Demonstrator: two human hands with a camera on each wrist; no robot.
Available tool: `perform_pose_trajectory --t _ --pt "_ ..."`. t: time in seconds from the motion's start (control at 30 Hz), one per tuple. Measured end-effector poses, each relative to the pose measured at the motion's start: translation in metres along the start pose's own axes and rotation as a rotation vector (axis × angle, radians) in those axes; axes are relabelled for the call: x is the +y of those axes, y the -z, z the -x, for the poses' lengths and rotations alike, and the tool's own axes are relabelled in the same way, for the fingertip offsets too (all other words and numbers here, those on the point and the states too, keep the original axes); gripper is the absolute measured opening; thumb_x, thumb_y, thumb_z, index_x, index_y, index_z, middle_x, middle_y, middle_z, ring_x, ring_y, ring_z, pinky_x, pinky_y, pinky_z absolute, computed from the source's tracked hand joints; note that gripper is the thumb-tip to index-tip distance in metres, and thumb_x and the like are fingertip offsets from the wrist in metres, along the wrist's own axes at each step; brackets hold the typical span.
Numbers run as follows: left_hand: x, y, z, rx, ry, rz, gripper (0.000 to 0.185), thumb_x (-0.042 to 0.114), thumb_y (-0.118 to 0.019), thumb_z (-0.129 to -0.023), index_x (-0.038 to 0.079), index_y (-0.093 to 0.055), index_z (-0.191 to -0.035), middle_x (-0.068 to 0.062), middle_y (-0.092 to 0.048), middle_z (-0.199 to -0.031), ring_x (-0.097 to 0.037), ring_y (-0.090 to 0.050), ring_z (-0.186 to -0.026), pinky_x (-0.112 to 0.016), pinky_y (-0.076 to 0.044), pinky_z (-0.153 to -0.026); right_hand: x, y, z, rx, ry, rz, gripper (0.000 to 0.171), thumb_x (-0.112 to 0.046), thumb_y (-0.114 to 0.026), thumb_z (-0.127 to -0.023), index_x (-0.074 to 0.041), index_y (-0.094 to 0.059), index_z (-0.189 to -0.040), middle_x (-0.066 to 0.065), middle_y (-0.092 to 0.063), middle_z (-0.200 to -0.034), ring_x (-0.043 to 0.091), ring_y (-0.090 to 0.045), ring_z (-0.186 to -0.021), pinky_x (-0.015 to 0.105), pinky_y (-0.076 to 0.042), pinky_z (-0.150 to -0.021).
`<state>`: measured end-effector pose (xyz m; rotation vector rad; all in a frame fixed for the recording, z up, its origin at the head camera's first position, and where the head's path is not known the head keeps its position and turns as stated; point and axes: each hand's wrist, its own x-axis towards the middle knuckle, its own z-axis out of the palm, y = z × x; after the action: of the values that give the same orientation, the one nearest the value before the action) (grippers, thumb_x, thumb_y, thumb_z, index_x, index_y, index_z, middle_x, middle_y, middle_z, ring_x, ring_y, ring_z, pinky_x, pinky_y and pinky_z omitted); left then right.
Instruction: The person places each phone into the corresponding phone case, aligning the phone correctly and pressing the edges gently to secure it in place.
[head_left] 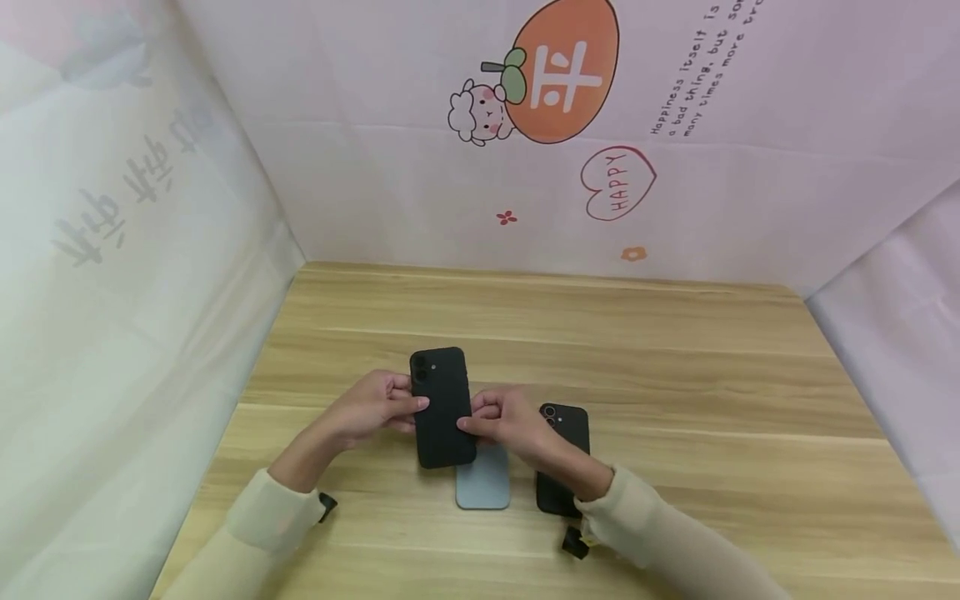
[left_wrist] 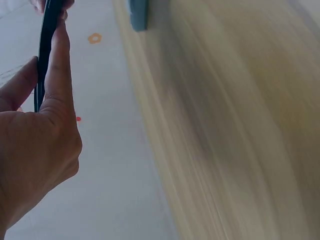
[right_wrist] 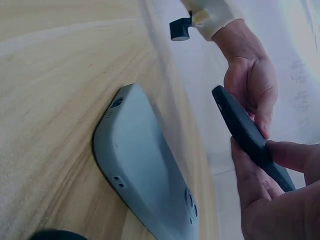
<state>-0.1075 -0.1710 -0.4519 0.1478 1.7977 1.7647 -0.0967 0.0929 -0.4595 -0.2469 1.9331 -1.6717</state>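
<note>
A black phone [head_left: 442, 417] is held back side up over the table, its camera lenses at the top left corner. My left hand [head_left: 375, 406] pinches its left edge, thumb on the back and fingers underneath. At the lower right edge, my right hand [head_left: 516, 423] pinches it the same way. The right wrist view shows the phone [right_wrist: 245, 127] raised off the table between both hands. Partly behind it lies a light blue phone [head_left: 482, 483], back up on the wood, with its camera end hidden in the head view.
Another black phone [head_left: 557, 497] lies back up on the table [head_left: 675, 358], partly covered by my right forearm. Small black devices [head_left: 575, 543] sit at both wrists. White printed cloth [head_left: 375, 192] hangs behind the table and along both sides.
</note>
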Motion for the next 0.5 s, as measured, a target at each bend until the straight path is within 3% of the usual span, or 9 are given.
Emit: perform_pose_trajectory --t 0.2,0.27,0.4,0.5 --pt "-0.01 0.014 0.008 -0.031 0.046 -0.035 0.03 0.002 -0.063 -0.104 -0.016 -0.061 -0.129 -0.014 -0.079 -0.097 -0.023 -0.078 -0.094 -0.041 -0.065 -0.083 0.008 -0.013 -0.006 -0.109 0.009 0.031 0.01 -0.001 -0.071 -0.098 0.004 -0.067 -0.092 0.012 -0.078 -0.084 0.017 -0.077 -0.08 0.046 -0.066 -0.078" --pt "-0.013 0.017 0.009 -0.035 0.066 -0.042 0.029 0.001 -0.064 -0.104 -0.016 -0.062 -0.128 -0.014 -0.079 -0.096 -0.024 -0.078 -0.094 -0.041 -0.065 -0.083 0.011 -0.017 -0.008 -0.134 0.016 0.047 0.007 -0.001 -0.07 -0.098 0.007 -0.069 -0.099 0.014 -0.079 -0.088 0.02 -0.078 -0.084 0.044 -0.066 -0.079" --pt "-0.019 0.023 0.013 -0.038 0.105 -0.058 0.027 -0.001 -0.063 -0.104 -0.017 -0.061 -0.126 -0.018 -0.079 -0.099 -0.024 -0.078 -0.093 -0.04 -0.065 -0.082 0.016 -0.025 -0.008 -0.149 0.048 0.121 0.034 -0.004 -0.072 -0.098 0.012 -0.066 -0.127 0.018 -0.08 -0.104 0.022 -0.079 -0.095 0.03 -0.064 -0.08" --pt "-0.022 0.026 0.015 -0.043 0.126 -0.078 0.026 -0.001 -0.063 -0.104 -0.017 -0.062 -0.124 -0.021 -0.079 -0.102 -0.025 -0.078 -0.091 -0.039 -0.065 -0.08 0.017 -0.029 -0.008 -0.139 0.081 0.207 0.041 -0.01 -0.072 -0.099 0.011 -0.064 -0.133 0.016 -0.08 -0.109 0.018 -0.077 -0.1 0.018 -0.058 -0.081"
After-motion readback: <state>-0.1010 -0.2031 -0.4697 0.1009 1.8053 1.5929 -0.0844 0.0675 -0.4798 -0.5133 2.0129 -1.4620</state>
